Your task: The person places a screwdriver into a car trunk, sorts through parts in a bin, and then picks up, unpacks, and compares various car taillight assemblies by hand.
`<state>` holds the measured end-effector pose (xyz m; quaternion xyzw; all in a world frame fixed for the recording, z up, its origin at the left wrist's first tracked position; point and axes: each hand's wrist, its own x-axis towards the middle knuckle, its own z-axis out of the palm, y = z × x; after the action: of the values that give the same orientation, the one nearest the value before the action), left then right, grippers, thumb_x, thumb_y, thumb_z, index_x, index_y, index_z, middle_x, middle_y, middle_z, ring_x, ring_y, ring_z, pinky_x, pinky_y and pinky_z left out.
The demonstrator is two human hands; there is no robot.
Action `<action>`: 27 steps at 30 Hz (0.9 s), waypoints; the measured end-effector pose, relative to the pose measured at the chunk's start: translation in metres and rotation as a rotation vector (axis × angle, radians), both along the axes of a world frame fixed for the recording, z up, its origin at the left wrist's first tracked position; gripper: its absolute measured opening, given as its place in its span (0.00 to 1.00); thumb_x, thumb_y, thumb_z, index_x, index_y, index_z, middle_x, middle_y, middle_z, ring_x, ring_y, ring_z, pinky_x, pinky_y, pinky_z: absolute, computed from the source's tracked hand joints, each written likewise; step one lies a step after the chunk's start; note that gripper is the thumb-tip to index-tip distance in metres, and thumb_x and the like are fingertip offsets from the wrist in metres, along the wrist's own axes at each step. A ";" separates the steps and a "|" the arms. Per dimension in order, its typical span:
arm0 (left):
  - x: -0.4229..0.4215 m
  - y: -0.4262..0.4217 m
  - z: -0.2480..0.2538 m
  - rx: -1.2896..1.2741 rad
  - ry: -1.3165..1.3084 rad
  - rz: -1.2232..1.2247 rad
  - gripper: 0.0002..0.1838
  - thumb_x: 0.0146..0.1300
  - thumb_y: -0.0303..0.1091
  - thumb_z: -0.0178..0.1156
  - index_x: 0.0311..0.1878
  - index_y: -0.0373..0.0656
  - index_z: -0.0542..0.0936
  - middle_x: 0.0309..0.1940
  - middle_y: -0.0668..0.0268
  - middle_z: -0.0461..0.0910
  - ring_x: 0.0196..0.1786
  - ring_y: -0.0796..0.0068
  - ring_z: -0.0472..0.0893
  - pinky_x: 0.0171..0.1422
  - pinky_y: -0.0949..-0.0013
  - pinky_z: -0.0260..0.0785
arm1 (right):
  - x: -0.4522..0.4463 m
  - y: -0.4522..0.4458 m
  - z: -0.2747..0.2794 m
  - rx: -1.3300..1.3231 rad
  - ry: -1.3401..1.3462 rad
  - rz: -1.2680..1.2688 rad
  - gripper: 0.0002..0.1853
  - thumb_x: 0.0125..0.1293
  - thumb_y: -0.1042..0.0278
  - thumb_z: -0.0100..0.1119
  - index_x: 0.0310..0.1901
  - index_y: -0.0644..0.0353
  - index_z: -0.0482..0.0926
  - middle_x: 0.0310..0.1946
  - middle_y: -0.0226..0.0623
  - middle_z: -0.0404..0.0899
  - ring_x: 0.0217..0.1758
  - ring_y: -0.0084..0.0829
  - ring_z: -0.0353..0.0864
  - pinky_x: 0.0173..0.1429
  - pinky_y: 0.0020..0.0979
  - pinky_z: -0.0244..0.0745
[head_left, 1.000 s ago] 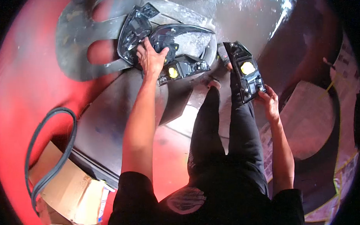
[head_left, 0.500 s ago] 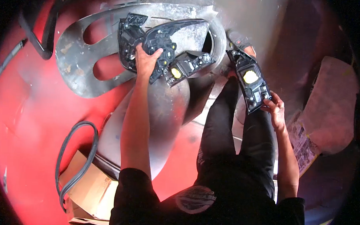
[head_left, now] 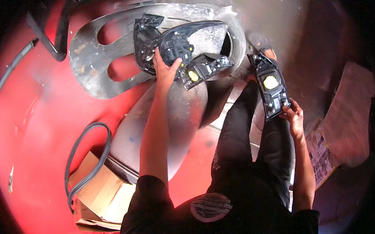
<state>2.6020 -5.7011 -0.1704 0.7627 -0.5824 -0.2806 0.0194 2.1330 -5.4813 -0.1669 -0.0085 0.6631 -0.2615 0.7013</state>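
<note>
My right hand [head_left: 294,115] grips the lower end of a black tail light [head_left: 275,95], its back side with a yellow cap facing me, held above my legs. My left hand [head_left: 164,68] is on a larger black tail light [head_left: 175,44], thumb stretched out across its lower part and the other fingers partly hidden. Beside that one, on the left, stands another black lamp housing [head_left: 145,41]. Just right of my left hand lies a smaller tail light [head_left: 209,71], also with a yellow cap. These parts rest on a worn grey panel.
The grey panel [head_left: 88,72] has two long openings over a red surface [head_left: 38,132]. A cardboard box [head_left: 98,192] with a looped black rubber strip [head_left: 72,154] is at lower left. A brownish flat piece [head_left: 352,118] and printed paper [head_left: 320,156] lie at right. My shoe [head_left: 260,43] is beyond the lamps.
The whole view has shifted, so everything appears a little farther right. Both hands keep nearly the same places on the tail lights.
</note>
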 end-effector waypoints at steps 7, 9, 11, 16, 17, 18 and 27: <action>0.050 -0.003 -0.021 0.036 0.233 0.116 0.41 0.61 0.36 0.70 0.72 0.30 0.61 0.66 0.42 0.70 0.69 0.51 0.71 0.74 0.59 0.60 | -0.001 -0.001 -0.007 0.017 -0.017 0.010 0.24 0.63 0.67 0.61 0.60 0.66 0.76 0.42 0.32 0.81 0.41 0.25 0.80 0.46 0.31 0.81; 0.052 -0.003 -0.023 0.031 0.286 0.142 0.40 0.60 0.35 0.71 0.71 0.28 0.63 0.64 0.43 0.73 0.66 0.53 0.75 0.72 0.61 0.63 | -0.001 0.001 -0.008 0.033 -0.021 0.023 0.24 0.63 0.66 0.61 0.60 0.66 0.76 0.42 0.32 0.81 0.41 0.25 0.80 0.47 0.31 0.81; 0.052 -0.003 -0.023 0.007 0.213 0.100 0.41 0.59 0.35 0.72 0.70 0.28 0.64 0.64 0.43 0.73 0.65 0.52 0.75 0.71 0.60 0.64 | -0.002 0.003 -0.009 0.037 -0.024 0.037 0.24 0.64 0.66 0.61 0.60 0.67 0.75 0.42 0.33 0.81 0.42 0.26 0.81 0.47 0.31 0.81; 0.048 -0.009 -0.023 -0.012 0.152 0.007 0.38 0.57 0.37 0.73 0.67 0.29 0.68 0.58 0.44 0.77 0.59 0.53 0.79 0.67 0.60 0.68 | 0.002 0.003 -0.001 0.041 -0.019 0.031 0.24 0.63 0.67 0.62 0.60 0.67 0.75 0.42 0.34 0.81 0.41 0.26 0.81 0.46 0.31 0.81; 0.045 -0.012 -0.021 -0.009 0.145 0.013 0.38 0.57 0.37 0.74 0.66 0.30 0.69 0.57 0.45 0.79 0.58 0.53 0.80 0.66 0.60 0.69 | 0.003 0.003 0.001 0.046 -0.012 0.023 0.24 0.63 0.67 0.62 0.60 0.67 0.75 0.42 0.34 0.81 0.40 0.26 0.81 0.46 0.31 0.81; 0.042 -0.014 -0.016 0.008 0.137 0.011 0.37 0.57 0.38 0.74 0.65 0.30 0.69 0.55 0.45 0.80 0.57 0.53 0.81 0.65 0.60 0.70 | 0.003 0.005 0.003 0.050 -0.009 0.024 0.24 0.63 0.67 0.62 0.60 0.68 0.75 0.42 0.35 0.81 0.40 0.26 0.81 0.46 0.30 0.81; 0.029 -0.027 0.002 0.124 0.054 -0.046 0.34 0.57 0.39 0.73 0.62 0.31 0.71 0.50 0.46 0.82 0.53 0.51 0.83 0.61 0.58 0.72 | 0.004 0.012 -0.003 0.063 -0.019 0.010 0.28 0.63 0.67 0.62 0.63 0.72 0.72 0.44 0.37 0.82 0.39 0.27 0.82 0.47 0.30 0.82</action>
<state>2.6314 -5.7281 -0.1681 0.7410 -0.5806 -0.3370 -0.0185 2.1374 -5.4691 -0.1701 0.0129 0.6642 -0.2372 0.7088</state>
